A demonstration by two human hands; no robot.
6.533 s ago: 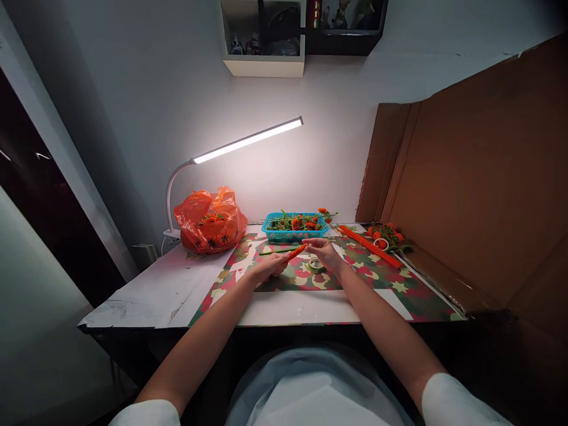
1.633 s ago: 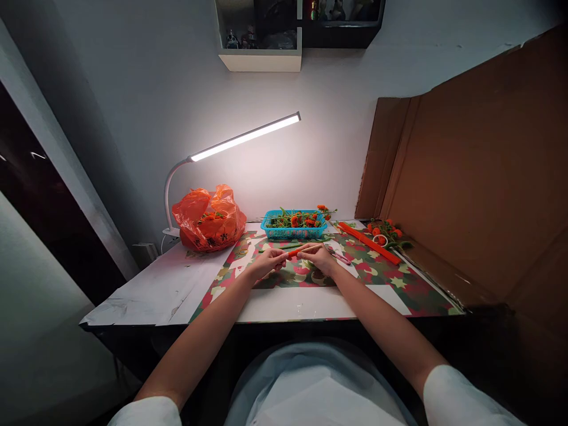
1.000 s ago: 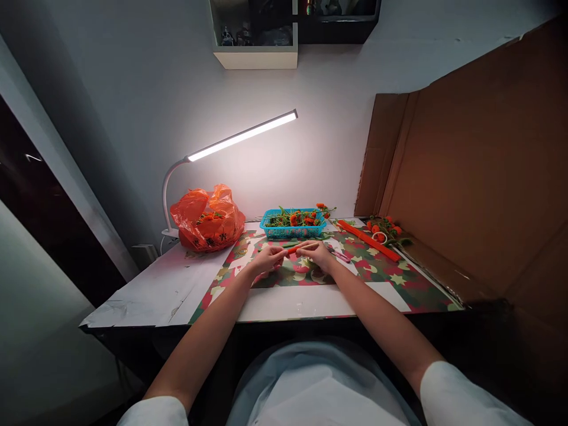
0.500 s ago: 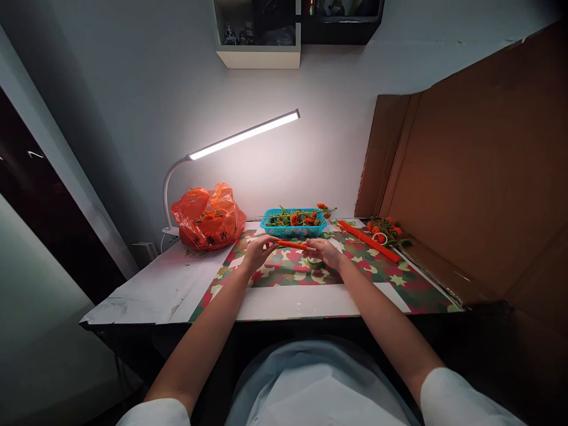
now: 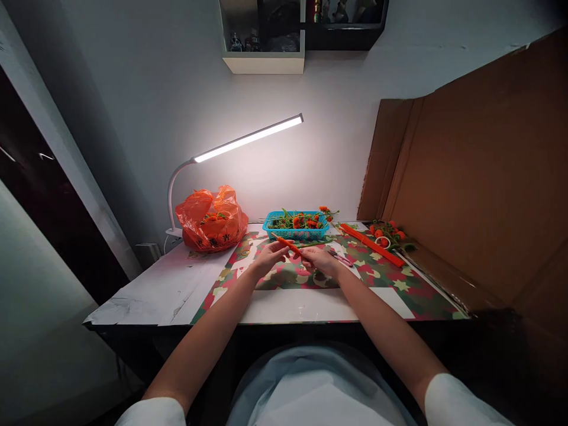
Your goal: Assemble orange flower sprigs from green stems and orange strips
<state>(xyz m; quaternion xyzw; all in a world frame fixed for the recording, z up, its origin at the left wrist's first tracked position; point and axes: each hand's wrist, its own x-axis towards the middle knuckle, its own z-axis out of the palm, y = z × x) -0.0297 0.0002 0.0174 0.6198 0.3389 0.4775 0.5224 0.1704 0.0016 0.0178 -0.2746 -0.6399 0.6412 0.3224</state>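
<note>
Look well to the left of the blue basket [image 5: 295,235] and you see your lamp [image 5: 248,141], its bright bar slanting up higher than the basket. A shiny orange bag [image 5: 212,231] sits closer, left of the basket. Your left hand [image 5: 270,258] is in front of the basket, with its fingers closed on a thin orange stick [image 5: 288,244]. The stick is on your side of the basket, tilted, with its pale tip pointing up and left. The basket is full of green stems and orange flowers. Your right hand [image 5: 319,261], in front of the basket and a bit right, pinches the low end of the same stick. Next come pink scissors [image 5: 344,259] (they look like scissors, anyway), to the basket's front right. Farther right of the basket lies a long orange strip [image 5: 371,245], then more flowers [image 5: 396,233] and big brown cardboard [image 5: 470,171].
</note>
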